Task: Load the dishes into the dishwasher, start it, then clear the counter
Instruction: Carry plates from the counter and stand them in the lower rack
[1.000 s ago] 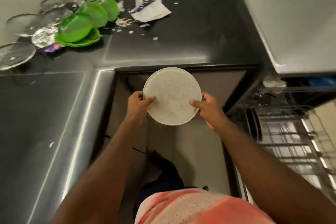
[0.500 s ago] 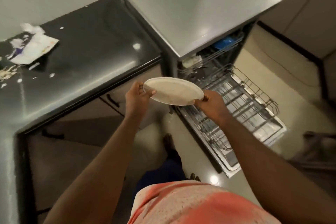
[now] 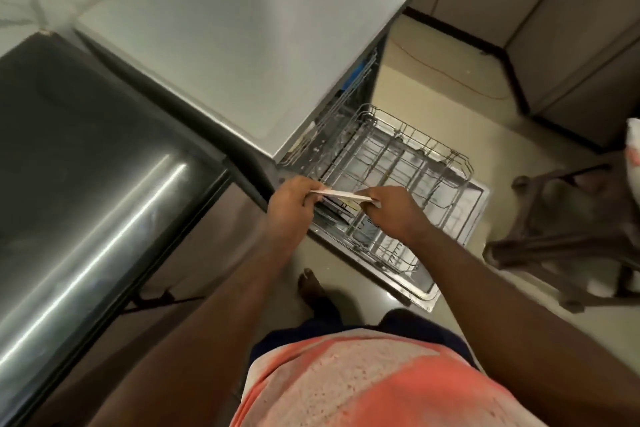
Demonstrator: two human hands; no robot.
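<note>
A white plate shows almost edge-on, held level between both hands. My left hand grips its left rim and my right hand grips its right rim. The plate hangs over the near left part of the lower wire rack, which is pulled out over the open door of the grey dishwasher. The rack looks bare where I can see it; part of it is hidden behind my hands.
A dark steel counter runs along the left. A dark stool stands on the floor to the right of the door. My bare foot is beside the door's near corner. Beige cabinets line the back right.
I turned right from the counter to the dishwasher. The plate tipped from face-up to nearly edge-on and moved down over the pulled-out rack. The green dishes and scraps left the view.
</note>
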